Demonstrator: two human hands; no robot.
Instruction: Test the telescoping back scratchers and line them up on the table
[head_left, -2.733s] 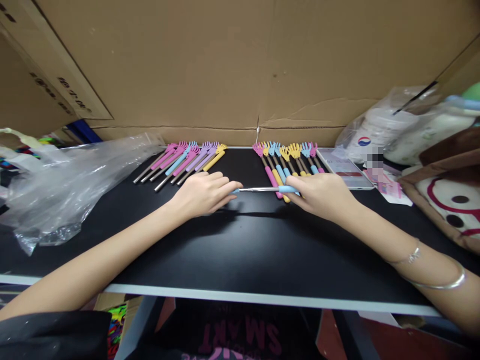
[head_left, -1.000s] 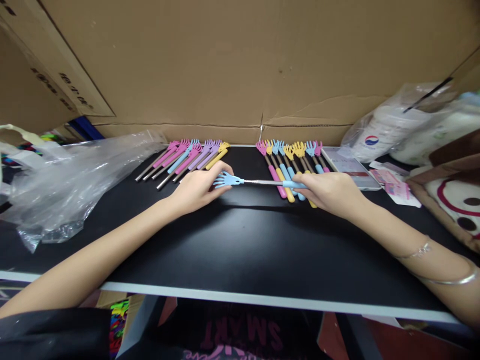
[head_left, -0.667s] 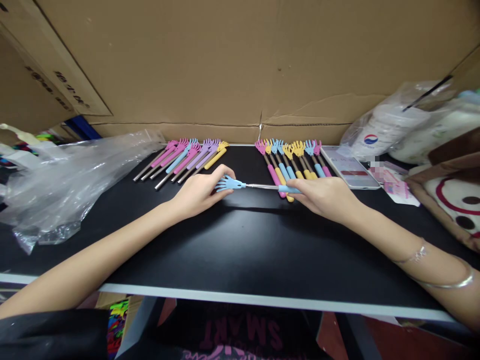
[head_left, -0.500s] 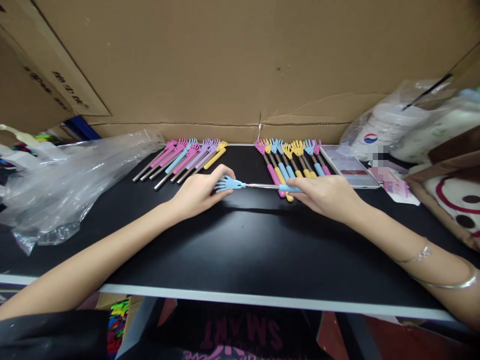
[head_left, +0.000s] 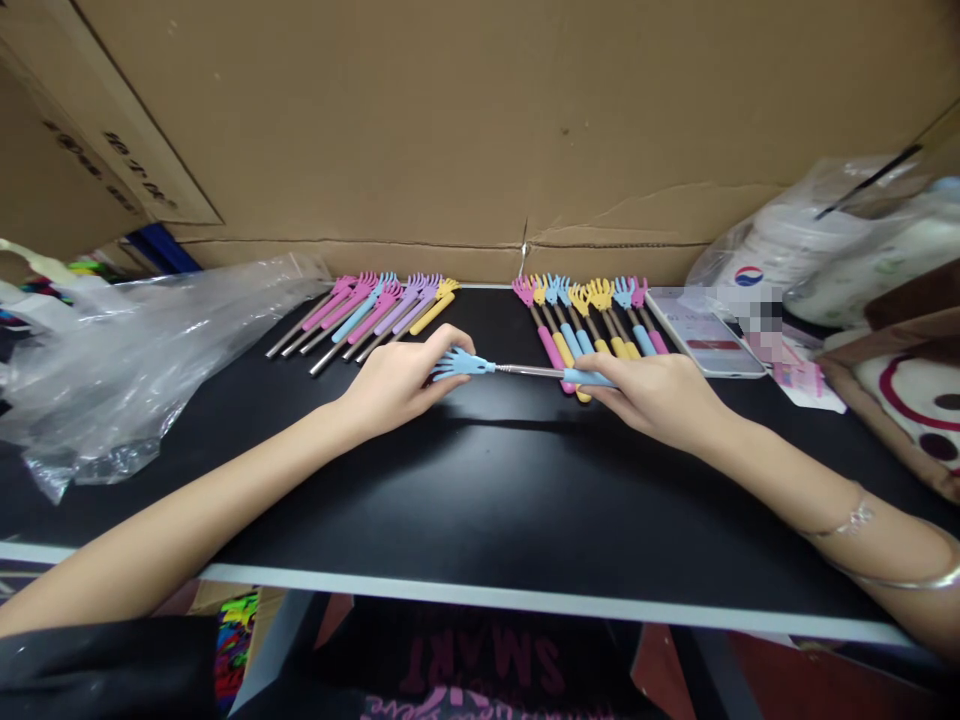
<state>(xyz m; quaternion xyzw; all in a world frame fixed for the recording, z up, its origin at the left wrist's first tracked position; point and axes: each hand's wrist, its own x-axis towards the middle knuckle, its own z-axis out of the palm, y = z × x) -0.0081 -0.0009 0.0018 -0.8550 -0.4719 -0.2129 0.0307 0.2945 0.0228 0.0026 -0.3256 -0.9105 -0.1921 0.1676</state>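
Note:
A light-blue back scratcher (head_left: pixel 529 371) with a hand-shaped head and a metal rod is held level above the black tabletop. My left hand (head_left: pixel 401 385) pinches its blue claw head between thumb and fingers. My right hand (head_left: pixel 652 393) is closed round its blue handle, which the fingers partly hide. Behind my left hand lies a row of back scratchers (head_left: pixel 382 308) in pink, blue, purple and yellow, bare rods toward me. Beyond my right hand lies a second row of back scratchers (head_left: pixel 586 312), claws toward the back and coloured handles toward me.
A crumpled clear plastic bag (head_left: pixel 142 350) covers the table's left side. To the right are a phone (head_left: pixel 705 335), a bagged white cup (head_left: pixel 787 250) and a brown plush-like item (head_left: pixel 900 390). A cardboard wall (head_left: pixel 450 120) stands behind; the table's pale edge (head_left: pixel 480 595) runs in front.
My right hand and the handle have shifted slightly to the right. Both hands keep hold of the blue back scratcher, and the view has moved a little.

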